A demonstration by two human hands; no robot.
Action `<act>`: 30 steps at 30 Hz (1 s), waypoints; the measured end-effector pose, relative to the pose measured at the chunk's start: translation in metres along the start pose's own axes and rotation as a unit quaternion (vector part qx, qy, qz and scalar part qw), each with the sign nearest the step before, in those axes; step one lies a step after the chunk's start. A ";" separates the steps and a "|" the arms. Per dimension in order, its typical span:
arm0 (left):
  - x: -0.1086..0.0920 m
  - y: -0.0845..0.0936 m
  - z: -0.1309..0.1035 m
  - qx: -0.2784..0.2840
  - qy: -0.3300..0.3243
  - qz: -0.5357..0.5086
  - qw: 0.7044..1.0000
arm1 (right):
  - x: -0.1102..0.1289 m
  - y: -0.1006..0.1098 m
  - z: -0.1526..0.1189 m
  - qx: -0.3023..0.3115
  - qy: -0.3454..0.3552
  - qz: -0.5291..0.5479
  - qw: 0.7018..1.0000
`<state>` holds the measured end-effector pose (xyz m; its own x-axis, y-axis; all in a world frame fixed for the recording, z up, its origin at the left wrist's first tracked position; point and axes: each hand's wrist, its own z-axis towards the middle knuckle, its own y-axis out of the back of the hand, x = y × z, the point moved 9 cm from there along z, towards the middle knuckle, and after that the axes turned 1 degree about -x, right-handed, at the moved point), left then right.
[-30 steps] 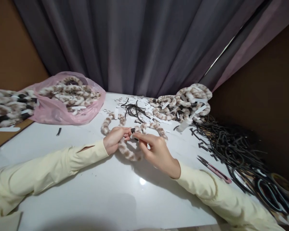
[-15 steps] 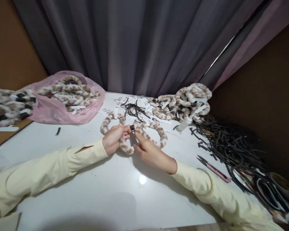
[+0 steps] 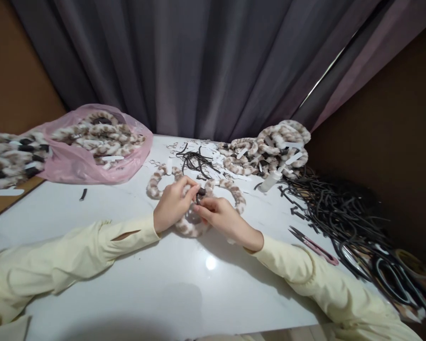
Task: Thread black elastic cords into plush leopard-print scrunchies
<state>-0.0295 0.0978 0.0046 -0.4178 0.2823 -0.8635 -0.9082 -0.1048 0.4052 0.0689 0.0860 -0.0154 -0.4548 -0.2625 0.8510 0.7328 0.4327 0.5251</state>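
A fluffy white-and-brown rope [image 3: 190, 230] lies curled in loops on the table in front of me. Part of it carries a wrap of black cord [image 3: 201, 191]. My left hand [image 3: 173, 204] is closed with thumb and forefinger at the left side of this wrap, gripping the rope there. Just below the wrap, my right hand [image 3: 223, 217] pinches a short black length of the cord between thumb and fingertips. The left fingers partly hide the rope's middle.
Behind my hands lies a bundle of dark cords [image 3: 198, 160]. A pink bag [image 3: 92, 176] of similar fluffy ropes stands left. At right are a fluffy pile [image 3: 286, 135], a small white bottle [image 3: 270, 181], thread snips [image 3: 314, 246] and a black cord heap [image 3: 341, 213].
My left hand has moved up and over the wrap. The right hand has gone from a pointing finger on the rope to a pinch on the black cord below the wrap.
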 end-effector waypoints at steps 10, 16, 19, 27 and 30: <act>-0.014 -0.025 -0.017 0.093 -0.212 0.187 0.955 | 0.012 0.031 0.002 -0.049 0.091 -0.227 0.968; -0.019 -0.019 -0.017 0.070 -0.217 0.147 0.963 | 0.000 0.039 0.018 -0.055 0.113 -0.200 0.972; -0.022 -0.015 -0.018 0.058 -0.219 0.140 0.964 | -0.003 0.038 0.021 -0.053 0.116 -0.194 0.973; -0.024 -0.012 -0.020 0.032 -0.221 0.123 0.967 | -0.018 0.026 0.023 0.059 0.020 -0.040 0.997; -0.022 -0.012 -0.019 0.040 -0.211 0.113 0.970 | -0.020 0.024 0.022 0.063 0.004 -0.011 0.998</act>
<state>-0.0097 0.0745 0.0129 -0.5436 0.6274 -0.5576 -0.7829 -0.1396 0.6062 0.0845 0.1212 -0.0197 -0.4648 -0.2798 0.8401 0.6532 0.5322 0.5386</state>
